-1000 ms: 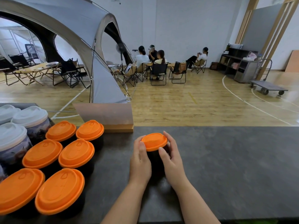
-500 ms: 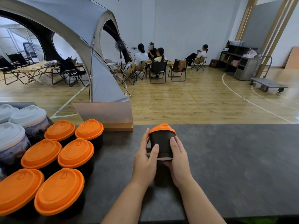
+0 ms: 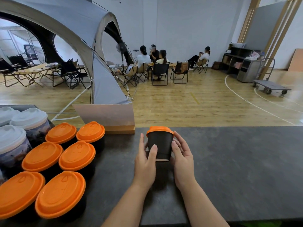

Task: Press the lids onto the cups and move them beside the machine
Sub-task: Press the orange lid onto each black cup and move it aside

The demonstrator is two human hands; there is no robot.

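Fingers: we hold the black paper cup (image 3: 160, 146) between both hands; the left hand (image 3: 145, 163) curls its thumb across the near wall, its other fingers hidden behind, and the right hand (image 3: 182, 158) cups the opposite wall with bent fingers, so both are gripping it.

Cup: it sits between our palms, lifted off the dark counter (image 3: 229, 169), its base rim showing pale above the surface; its long axis runs nearly upright, top leaning slightly away from us.

Lid: the orange lid (image 3: 159, 129) caps the cup just beyond our fingertips; we judge it seated, though the far edge is out of sight.

Finished cups: six orange-lidded cups (image 3: 77, 155) stand grouped well to the left of the left hand, with white-lidded cups (image 3: 28, 119) further left.

Machine: we cannot pick it out here; only a metal edge (image 3: 18, 106) shows behind the white-lidded cups.

Coming move: the group lies leftward, so we judge the left hand nearer and the carry goes to the left, cup kept upright.

Beyond: a wooden-based panel (image 3: 106, 117) stands at the counter's far edge, just past the cups.
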